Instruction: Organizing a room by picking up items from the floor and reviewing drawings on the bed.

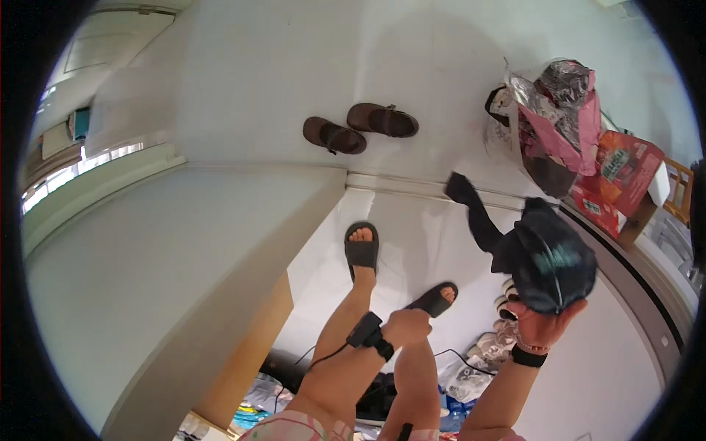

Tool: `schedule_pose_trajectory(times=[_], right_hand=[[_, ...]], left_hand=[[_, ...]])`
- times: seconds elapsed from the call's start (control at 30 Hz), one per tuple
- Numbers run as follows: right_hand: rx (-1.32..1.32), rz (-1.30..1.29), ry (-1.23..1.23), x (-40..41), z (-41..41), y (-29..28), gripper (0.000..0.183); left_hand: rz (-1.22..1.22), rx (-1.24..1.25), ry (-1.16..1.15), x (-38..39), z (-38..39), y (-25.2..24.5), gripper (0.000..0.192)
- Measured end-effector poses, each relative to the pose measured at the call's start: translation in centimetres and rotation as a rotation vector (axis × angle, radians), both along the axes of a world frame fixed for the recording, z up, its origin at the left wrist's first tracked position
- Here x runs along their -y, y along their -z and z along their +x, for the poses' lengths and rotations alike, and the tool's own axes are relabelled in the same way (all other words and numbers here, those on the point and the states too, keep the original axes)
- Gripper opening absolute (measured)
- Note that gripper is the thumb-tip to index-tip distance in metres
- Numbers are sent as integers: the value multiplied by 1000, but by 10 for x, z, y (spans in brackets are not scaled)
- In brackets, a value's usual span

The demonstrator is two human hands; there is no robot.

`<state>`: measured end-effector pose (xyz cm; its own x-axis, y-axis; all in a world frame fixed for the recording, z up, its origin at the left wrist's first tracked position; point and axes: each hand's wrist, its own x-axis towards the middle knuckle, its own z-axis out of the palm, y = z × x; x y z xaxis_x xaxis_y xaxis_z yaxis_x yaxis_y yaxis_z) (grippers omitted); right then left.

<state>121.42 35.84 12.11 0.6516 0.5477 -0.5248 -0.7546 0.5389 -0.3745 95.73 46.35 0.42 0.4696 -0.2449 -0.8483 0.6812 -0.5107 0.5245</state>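
Note:
My right hand [535, 326], a beaded bracelet and black band at its wrist, holds a shiny black bundle [554, 262] from below. The bundle resembles a plastic bag, bears faint teal markings and trails a long black strip [481, 218] to its upper left. Over my knees, my left hand [408, 328] is curled into a fist, with nothing visible in it. A black device [365, 331] with a cable is strapped at that wrist. Dark slide sandals [362, 253] are on my feet.
A pair of brown shoes [382, 119] lies beyond the door track [397, 184]. A pink-and-clear plastic bag [587, 132] stands near a red carton [629, 165] at right. Pale shoes [491, 347] and a white plastic bag [466, 380] lie below. A white wall edge [265, 264] juts in at left.

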Motion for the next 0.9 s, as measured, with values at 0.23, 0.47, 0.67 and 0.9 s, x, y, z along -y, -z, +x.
schedule_pose_trajectory(times=[0.23,0.47,0.67,0.9], right_hand=[[7,-269,186,72,-18,-76,59],[-68,-340,-160,7,-3,-199,50],[73,-610,-449,-31,8,-244,45],[367,-791,-663,-17,20,-229,41]], left_hand=[[-51,137,43,-13,-26,-63,33],[-53,-151,-492,-71,-45,-179,30],[471,-29,-432,-104,-43,-241,31],[376,156,-382,-87,-51,-245,27]])
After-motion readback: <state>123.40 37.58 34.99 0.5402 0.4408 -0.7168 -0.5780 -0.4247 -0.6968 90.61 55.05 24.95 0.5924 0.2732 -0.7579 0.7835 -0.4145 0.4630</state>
